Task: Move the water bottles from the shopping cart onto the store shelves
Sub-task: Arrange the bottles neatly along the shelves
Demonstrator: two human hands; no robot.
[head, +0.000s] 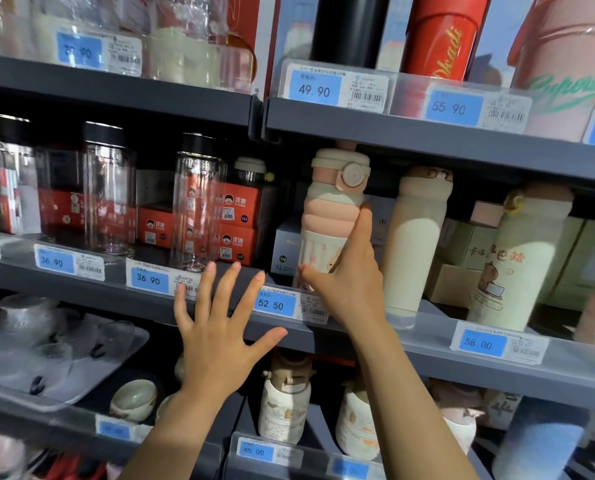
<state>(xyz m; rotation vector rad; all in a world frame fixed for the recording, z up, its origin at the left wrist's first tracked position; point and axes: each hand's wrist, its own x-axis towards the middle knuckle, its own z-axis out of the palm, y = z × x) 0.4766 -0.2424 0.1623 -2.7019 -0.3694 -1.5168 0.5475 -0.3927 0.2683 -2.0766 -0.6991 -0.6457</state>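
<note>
Pink-cream bottle (pixel 330 216) stands upright on the middle shelf (pixel 427 344), long axis vertical. Right hand (pixel 348 271) wraps its lower body, thumb left, fingers right. Left hand (pixel 216 327) splayed, holding nothing, just left.

Right hand (pixel 349 282) hides the bottle's (pixel 327 216) base.

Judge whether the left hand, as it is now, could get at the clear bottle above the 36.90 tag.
Probably yes. The left hand is open, holds nothing, and its fingertips reach up near the clear bottle. Only the low shelf lip lies between them.
</note>
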